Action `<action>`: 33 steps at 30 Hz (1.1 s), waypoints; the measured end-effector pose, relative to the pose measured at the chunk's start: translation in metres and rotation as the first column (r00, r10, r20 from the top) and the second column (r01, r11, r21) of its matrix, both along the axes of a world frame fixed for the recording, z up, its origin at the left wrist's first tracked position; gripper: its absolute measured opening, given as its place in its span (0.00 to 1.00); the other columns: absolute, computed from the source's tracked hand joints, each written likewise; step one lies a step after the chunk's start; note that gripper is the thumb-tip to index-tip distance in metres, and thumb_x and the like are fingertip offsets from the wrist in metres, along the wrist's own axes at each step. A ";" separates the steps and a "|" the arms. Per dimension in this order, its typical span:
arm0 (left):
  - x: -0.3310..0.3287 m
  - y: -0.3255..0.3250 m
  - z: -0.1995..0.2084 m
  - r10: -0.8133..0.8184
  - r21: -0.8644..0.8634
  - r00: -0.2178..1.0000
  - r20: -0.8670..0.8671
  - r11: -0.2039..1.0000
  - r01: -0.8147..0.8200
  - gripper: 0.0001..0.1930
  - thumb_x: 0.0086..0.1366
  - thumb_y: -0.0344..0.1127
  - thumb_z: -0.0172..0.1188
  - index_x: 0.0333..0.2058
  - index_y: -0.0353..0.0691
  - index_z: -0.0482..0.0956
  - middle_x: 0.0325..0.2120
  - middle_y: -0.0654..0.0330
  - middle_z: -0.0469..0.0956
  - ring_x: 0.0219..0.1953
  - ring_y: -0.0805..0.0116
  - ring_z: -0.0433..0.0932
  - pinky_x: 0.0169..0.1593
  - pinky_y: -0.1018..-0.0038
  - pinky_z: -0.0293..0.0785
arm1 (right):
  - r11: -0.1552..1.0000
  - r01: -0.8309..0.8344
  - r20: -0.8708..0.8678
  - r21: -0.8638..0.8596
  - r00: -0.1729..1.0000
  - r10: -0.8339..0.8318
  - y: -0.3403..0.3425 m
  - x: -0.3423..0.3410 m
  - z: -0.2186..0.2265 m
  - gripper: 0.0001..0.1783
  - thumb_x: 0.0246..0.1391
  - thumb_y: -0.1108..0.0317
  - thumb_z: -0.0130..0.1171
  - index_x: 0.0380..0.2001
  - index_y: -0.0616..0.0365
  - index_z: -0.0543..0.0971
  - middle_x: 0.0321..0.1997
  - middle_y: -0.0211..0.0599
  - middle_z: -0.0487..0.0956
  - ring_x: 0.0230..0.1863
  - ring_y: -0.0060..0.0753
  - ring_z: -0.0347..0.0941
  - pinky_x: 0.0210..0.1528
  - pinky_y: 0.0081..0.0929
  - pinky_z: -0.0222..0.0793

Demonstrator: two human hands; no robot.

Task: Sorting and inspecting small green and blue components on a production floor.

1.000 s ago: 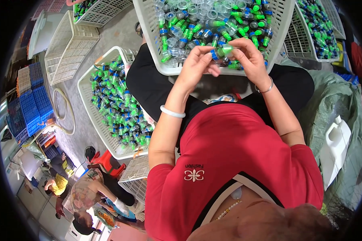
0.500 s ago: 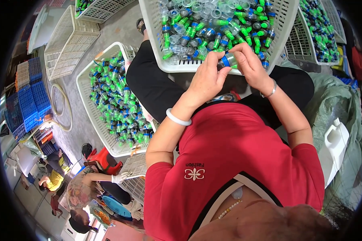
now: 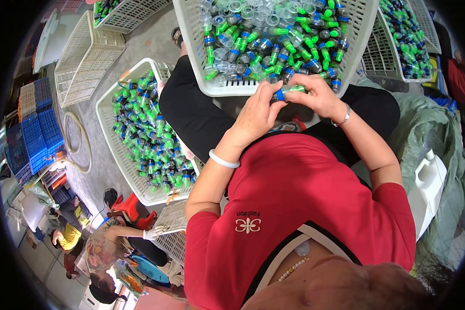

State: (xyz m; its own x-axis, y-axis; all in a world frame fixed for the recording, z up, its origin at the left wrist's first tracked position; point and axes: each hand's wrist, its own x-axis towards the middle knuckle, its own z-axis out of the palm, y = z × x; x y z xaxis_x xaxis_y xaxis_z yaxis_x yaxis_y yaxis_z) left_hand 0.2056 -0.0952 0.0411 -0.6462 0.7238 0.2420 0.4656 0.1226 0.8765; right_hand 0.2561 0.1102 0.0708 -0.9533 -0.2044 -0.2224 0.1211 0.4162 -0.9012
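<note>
Between my two hands is a small tube-shaped plastic piece [image 3: 281, 95] with a blue band and a green end. My left hand [image 3: 254, 114] pinches it near the blue band with thumb and fingers. The fingers of my right hand [image 3: 323, 96] close around its green end. Both hands are just past the near rim of a white slotted crate [image 3: 191, 51]. Inside that crate lie many similar pieces [image 3: 279, 54] with blue bands and green ends, and clear plastic cups [image 3: 273, 19] toward the far side.
At my left stands another white crate [image 3: 105, 121] full of green and blue pieces. A further filled crate [image 3: 387, 57] is at the far right. Tipped white crates [image 3: 70, 77], a hose [image 3: 90, 150], a white jug [image 3: 430, 178] and a gloved co-worker [image 3: 103, 248] surround me.
The piece has turned in my hands, and its green end now shows at my right fingers. Both hands have come slightly lower in the picture.
</note>
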 end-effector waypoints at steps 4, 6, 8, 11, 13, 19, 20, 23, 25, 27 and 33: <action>-0.005 -0.023 0.012 0.165 -0.112 0.976 0.139 0.982 -0.150 0.21 0.57 0.26 0.60 0.50 0.36 0.67 0.39 0.49 0.70 0.41 0.54 0.74 0.43 0.65 0.71 | 0.988 0.092 -0.121 0.126 0.990 -0.076 -0.012 -0.013 -0.001 0.17 0.53 0.57 0.59 0.40 0.58 0.74 0.34 0.40 0.76 0.28 0.34 0.73 0.31 0.29 0.68; -0.022 -0.048 0.010 0.384 -0.175 0.923 0.013 0.910 -0.376 0.21 0.56 0.26 0.61 0.48 0.35 0.69 0.40 0.49 0.70 0.41 0.54 0.73 0.44 0.66 0.71 | 0.913 0.269 -0.456 0.306 0.883 -0.107 -0.004 -0.028 -0.007 0.18 0.54 0.56 0.59 0.42 0.57 0.74 0.35 0.40 0.76 0.28 0.38 0.72 0.32 0.32 0.68; -0.044 -0.094 -0.007 0.644 -0.153 0.728 -0.237 0.715 -0.682 0.21 0.55 0.26 0.62 0.48 0.35 0.70 0.40 0.49 0.71 0.41 0.55 0.73 0.45 0.67 0.70 | 0.732 0.446 -0.565 0.515 0.819 -0.101 0.027 -0.046 -0.023 0.21 0.53 0.54 0.59 0.45 0.57 0.72 0.39 0.39 0.76 0.33 0.44 0.74 0.36 0.35 0.70; -0.053 -0.122 -0.006 0.699 -0.133 0.517 -0.494 0.527 -0.839 0.21 0.54 0.27 0.62 0.47 0.35 0.72 0.40 0.50 0.71 0.40 0.54 0.72 0.45 0.65 0.69 | 0.630 0.512 -0.572 0.584 0.810 -0.129 0.050 -0.065 -0.049 0.22 0.52 0.53 0.59 0.45 0.55 0.72 0.41 0.41 0.76 0.41 0.48 0.75 0.37 0.43 0.73; -0.058 -0.119 -0.005 0.519 -0.062 0.328 -0.789 0.464 -0.884 0.19 0.53 0.28 0.63 0.45 0.37 0.74 0.38 0.51 0.73 0.39 0.54 0.73 0.45 0.63 0.69 | 0.605 0.491 -0.527 0.627 0.839 -0.134 0.053 -0.069 -0.057 0.21 0.53 0.54 0.58 0.46 0.55 0.72 0.42 0.41 0.76 0.41 0.49 0.74 0.39 0.42 0.72; -0.041 0.016 -0.043 0.389 -0.136 0.868 -0.311 0.885 -0.445 0.12 0.52 0.33 0.66 0.35 0.39 0.78 0.28 0.54 0.76 0.38 0.54 0.73 0.43 0.62 0.68 | 0.586 0.513 -0.502 0.628 0.842 -0.199 0.048 -0.071 -0.056 0.20 0.53 0.59 0.56 0.47 0.56 0.70 0.39 0.41 0.76 0.38 0.48 0.75 0.38 0.42 0.73; -0.041 0.037 -0.050 0.363 -0.157 0.874 -0.324 0.890 -0.428 0.12 0.53 0.35 0.66 0.36 0.40 0.78 0.28 0.55 0.76 0.39 0.55 0.74 0.45 0.63 0.69 | 0.583 0.512 -0.504 0.630 0.842 -0.195 0.051 -0.068 -0.054 0.20 0.53 0.59 0.56 0.47 0.56 0.70 0.39 0.41 0.76 0.38 0.48 0.75 0.38 0.42 0.73; -0.049 0.083 -0.057 0.355 -0.195 0.849 -0.390 0.870 -0.453 0.14 0.54 0.38 0.66 0.37 0.39 0.76 0.28 0.54 0.76 0.35 0.52 0.75 0.41 0.60 0.71 | 0.797 0.538 -0.357 0.274 0.827 -0.436 0.067 -0.050 -0.049 0.20 0.54 0.65 0.55 0.50 0.57 0.69 0.39 0.40 0.77 0.38 0.39 0.77 0.38 0.34 0.74; -0.057 0.100 -0.060 0.267 -0.355 0.890 -0.369 0.844 -0.401 0.14 0.54 0.38 0.66 0.36 0.38 0.75 0.28 0.53 0.77 0.32 0.50 0.76 0.38 0.58 0.73 | 0.816 0.572 -0.246 0.090 0.806 -0.538 0.074 -0.034 -0.055 0.19 0.55 0.66 0.56 0.50 0.57 0.70 0.40 0.39 0.77 0.38 0.36 0.77 0.39 0.31 0.74; -0.059 0.103 -0.060 0.222 -0.433 0.908 -0.354 0.822 -0.370 0.14 0.55 0.38 0.65 0.35 0.37 0.74 0.28 0.52 0.77 0.30 0.49 0.76 0.36 0.58 0.73 | 0.723 0.632 0.037 -0.279 0.759 -0.650 0.073 -0.020 -0.059 0.19 0.56 0.68 0.57 0.50 0.59 0.70 0.41 0.37 0.76 0.39 0.29 0.76 0.40 0.24 0.73; -0.070 0.058 -0.055 0.345 -0.221 0.808 0.477 0.937 -0.270 0.14 0.59 0.36 0.61 0.40 0.36 0.70 0.31 0.54 0.78 0.21 0.67 0.72 0.24 0.72 0.69 | 0.614 0.572 0.003 -0.544 0.734 -0.680 0.029 -0.004 -0.041 0.16 0.59 0.71 0.55 0.50 0.59 0.70 0.42 0.35 0.74 0.43 0.26 0.74 0.43 0.22 0.72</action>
State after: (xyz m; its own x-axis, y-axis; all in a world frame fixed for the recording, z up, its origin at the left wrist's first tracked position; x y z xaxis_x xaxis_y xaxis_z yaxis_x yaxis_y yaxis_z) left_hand 0.1353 -0.0369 -0.0141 -0.8441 0.4675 -0.2625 -0.1158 0.3191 0.9406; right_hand 0.2521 0.1392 0.0295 -0.8979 0.4332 -0.0786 -0.0046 -0.1876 -0.9822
